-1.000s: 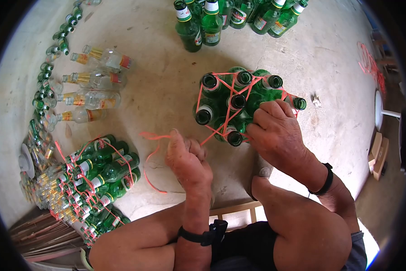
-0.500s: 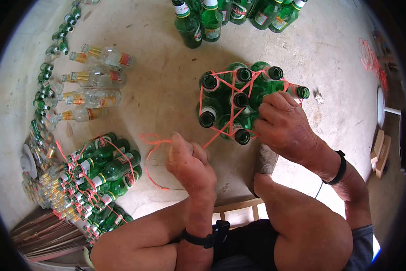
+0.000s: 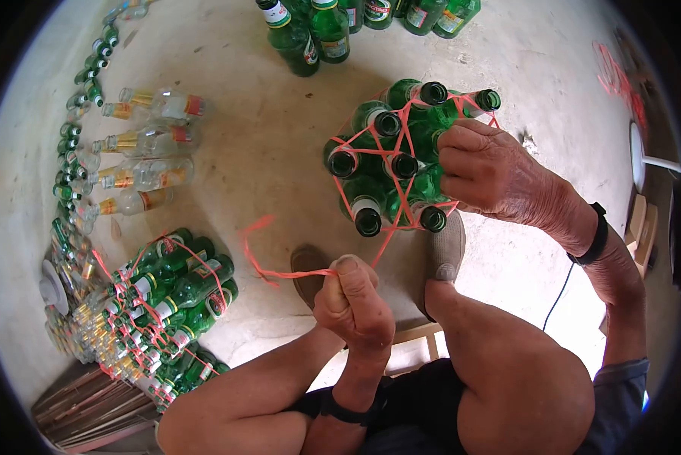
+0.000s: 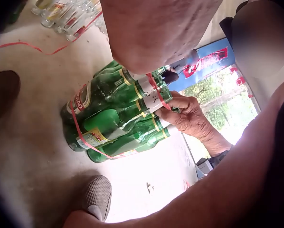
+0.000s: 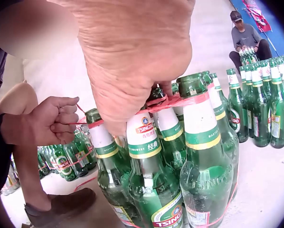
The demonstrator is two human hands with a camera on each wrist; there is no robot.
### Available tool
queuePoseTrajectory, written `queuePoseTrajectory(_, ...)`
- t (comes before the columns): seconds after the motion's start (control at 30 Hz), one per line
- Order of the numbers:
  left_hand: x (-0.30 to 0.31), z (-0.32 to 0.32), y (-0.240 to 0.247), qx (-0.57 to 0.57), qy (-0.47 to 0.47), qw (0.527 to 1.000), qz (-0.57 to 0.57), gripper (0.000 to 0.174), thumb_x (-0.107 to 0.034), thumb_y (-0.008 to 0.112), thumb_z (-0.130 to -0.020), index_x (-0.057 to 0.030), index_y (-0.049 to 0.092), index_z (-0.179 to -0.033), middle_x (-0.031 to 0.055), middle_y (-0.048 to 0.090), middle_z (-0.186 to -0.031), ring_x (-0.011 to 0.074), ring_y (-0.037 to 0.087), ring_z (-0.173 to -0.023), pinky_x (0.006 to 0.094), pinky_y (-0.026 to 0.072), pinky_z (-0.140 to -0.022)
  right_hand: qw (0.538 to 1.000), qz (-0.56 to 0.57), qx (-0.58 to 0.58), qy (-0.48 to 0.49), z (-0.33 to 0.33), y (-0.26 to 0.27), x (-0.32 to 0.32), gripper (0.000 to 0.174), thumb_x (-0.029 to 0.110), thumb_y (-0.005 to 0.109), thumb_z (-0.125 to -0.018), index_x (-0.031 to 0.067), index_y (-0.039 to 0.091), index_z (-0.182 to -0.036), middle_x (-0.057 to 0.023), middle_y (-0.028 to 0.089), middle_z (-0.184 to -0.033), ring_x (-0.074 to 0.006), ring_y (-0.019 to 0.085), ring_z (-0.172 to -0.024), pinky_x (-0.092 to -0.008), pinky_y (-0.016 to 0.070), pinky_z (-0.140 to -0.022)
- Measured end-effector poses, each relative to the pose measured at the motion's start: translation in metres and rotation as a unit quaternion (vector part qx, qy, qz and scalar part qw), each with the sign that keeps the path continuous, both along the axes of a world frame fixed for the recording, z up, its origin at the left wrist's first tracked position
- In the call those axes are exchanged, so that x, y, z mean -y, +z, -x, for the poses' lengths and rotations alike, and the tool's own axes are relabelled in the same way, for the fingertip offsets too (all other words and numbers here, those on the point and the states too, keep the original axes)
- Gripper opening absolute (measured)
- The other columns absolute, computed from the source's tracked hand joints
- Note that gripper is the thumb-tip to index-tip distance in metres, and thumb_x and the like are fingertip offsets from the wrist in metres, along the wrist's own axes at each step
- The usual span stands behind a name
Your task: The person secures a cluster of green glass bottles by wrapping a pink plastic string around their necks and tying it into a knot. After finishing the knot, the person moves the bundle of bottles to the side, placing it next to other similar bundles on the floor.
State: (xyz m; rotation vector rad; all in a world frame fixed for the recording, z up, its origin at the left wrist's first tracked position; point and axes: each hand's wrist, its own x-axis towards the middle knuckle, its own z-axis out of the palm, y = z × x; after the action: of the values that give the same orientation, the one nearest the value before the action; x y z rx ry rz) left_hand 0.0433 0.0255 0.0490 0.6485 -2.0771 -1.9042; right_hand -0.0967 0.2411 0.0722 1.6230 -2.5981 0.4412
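Left hand (image 3: 355,305) between bottle bundles (image 3: 363,189), shoe (image 3: 305,276) just beside

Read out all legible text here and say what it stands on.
"TSINGT": neck label, front middle bottle.
"经典": green band beneath.
"TSINGT": that bottle's oval body label.
"TSING": raised in the front right bottle's glass.
"TAO": bundled bottle's label, side view.
Remaining print is too small, hidden or blurred.

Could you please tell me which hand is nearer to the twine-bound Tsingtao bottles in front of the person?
The right hand, at the necks of the Tsingtao bottles. The left hand is apart from them, closer to the body, gripping red twine.
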Motion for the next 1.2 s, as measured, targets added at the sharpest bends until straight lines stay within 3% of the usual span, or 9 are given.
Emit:
queuePoseTrajectory(0.17,0.002,-0.003,0.002,-0.001,-0.011,1.000,0.014,0.046,-0.013,0.044,-0.110,-0.0066,0.033,-0.066,0.0006,0.039,-0.057,0.0082,0.031,-0.052,0.0290,0.0234,-0.048,1.000,0.019,0.005,-0.017,-0.007,0.000,0.000,0.023,0.017,0.072,-0.062,0.0072,0.052,-0.070,-0.0054,0.055,-0.087,-0.0253,0.060,-0.100,-0.0383,0.0553,-0.091)
queuePoseTrajectory(0.27,0.005,-0.006,0.003,-0.018,-0.023,1.000,0.006,0.041,-0.011,0.046,-0.109,-0.0011,0.045,-0.069,0.0017,0.046,-0.058,0.0088,0.041,-0.053,0.0282,0.0302,-0.048,0.999,0.026,0.011,-0.030,-0.013,-0.001,-0.001,0.022,0.016,0.072,-0.062,0.0073,0.053,-0.069,-0.0051,0.056,-0.087,-0.0249,0.060,-0.101,-0.0381,0.0550,-0.092)
queuePoseTrajectory(0.37,0.007,-0.005,0.009,-0.033,-0.038,0.998,0.040,0.041,-0.010,0.046,-0.109,-0.0009,0.045,-0.069,0.0018,0.047,-0.058,0.0086,0.040,-0.053,0.0285,0.0297,-0.048,0.999,0.036,0.006,-0.037,-0.018,-0.005,0.000,0.021,0.016,0.071,-0.062,0.0077,0.053,-0.067,-0.0048,0.056,-0.087,-0.0246,0.060,-0.101,-0.0378,0.0548,-0.093)
queuePoseTrajectory(0.47,0.004,0.005,0.017,-0.039,-0.032,0.998,0.027,0.046,-0.013,0.046,-0.110,-0.0056,0.035,-0.066,0.0007,0.038,-0.058,0.0094,0.031,-0.053,0.0294,0.0235,-0.049,0.998,0.037,0.007,-0.041,-0.020,-0.005,0.000,0.020,0.016,0.072,-0.062,0.0081,0.054,-0.066,-0.0048,0.056,-0.086,-0.0246,0.060,-0.101,-0.0378,0.0543,-0.096)
queuePoseTrajectory(0.57,0.002,0.017,0.026,-0.044,-0.026,0.998,0.037,0.046,-0.013,0.047,-0.111,-0.0059,0.035,-0.066,0.0002,0.037,-0.058,0.0088,0.031,-0.053,0.0294,0.0232,-0.049,0.998,0.025,0.019,-0.050,-0.025,-0.003,0.002,0.017,0.016,0.072,-0.064,0.0089,0.056,-0.067,-0.0047,0.056,-0.087,-0.0252,0.059,-0.103,-0.0401,0.0523,-0.104)
queuePoseTrajectory(0.67,0.008,0.032,0.037,-0.041,-0.056,0.998,0.006,0.042,-0.010,0.048,-0.110,-0.0027,0.044,-0.069,-0.0006,0.046,-0.059,0.0062,0.036,-0.053,0.0270,0.0264,-0.048,0.998,0.016,0.019,-0.054,-0.028,-0.003,0.002,0.014,0.017,0.071,-0.066,0.0107,0.060,-0.069,-0.0042,0.057,-0.089,-0.0257,0.058,-0.108,-0.0441,0.0485,-0.111)
queuePoseTrajectory(0.87,-0.001,0.068,0.051,-0.021,-0.076,0.996,-0.048,0.044,-0.015,0.051,-0.112,-0.0057,0.041,-0.070,-0.0032,0.042,-0.059,0.0039,0.034,-0.053,0.0260,0.0246,-0.047,0.998,0.006,0.011,-0.060,-0.032,-0.008,0.000,0.016,0.017,0.071,-0.069,0.0104,0.058,-0.074,-0.0058,0.056,-0.093,-0.0274,0.058,-0.113,-0.0505,0.0446,-0.118)
queuePoseTrajectory(0.97,0.006,0.084,0.051,0.013,-0.089,0.993,-0.080,0.048,-0.026,0.052,-0.112,-0.0108,0.039,-0.068,-0.0033,0.032,-0.061,0.0069,0.030,-0.053,0.0271,0.0217,-0.045,0.998,0.015,0.014,-0.064,-0.033,-0.011,0.000,0.015,0.017,0.070,-0.069,0.0100,0.058,-0.075,-0.0061,0.056,-0.093,-0.0274,0.058,-0.113,-0.0507,0.0441,-0.119)
queuePoseTrajectory(1.2,0.016,0.097,0.038,0.002,-0.117,0.987,-0.109,0.047,-0.031,0.052,-0.113,-0.0111,0.041,-0.072,-0.0016,0.037,-0.066,0.0092,0.035,-0.055,0.0268,0.0290,-0.047,0.996,0.015,0.022,-0.082,-0.033,-0.009,0.001,0.021,0.021,0.075,-0.066,0.0089,0.062,-0.077,-0.0059,0.057,-0.090,-0.0284,0.057,-0.112,-0.0514,0.0418,-0.118)
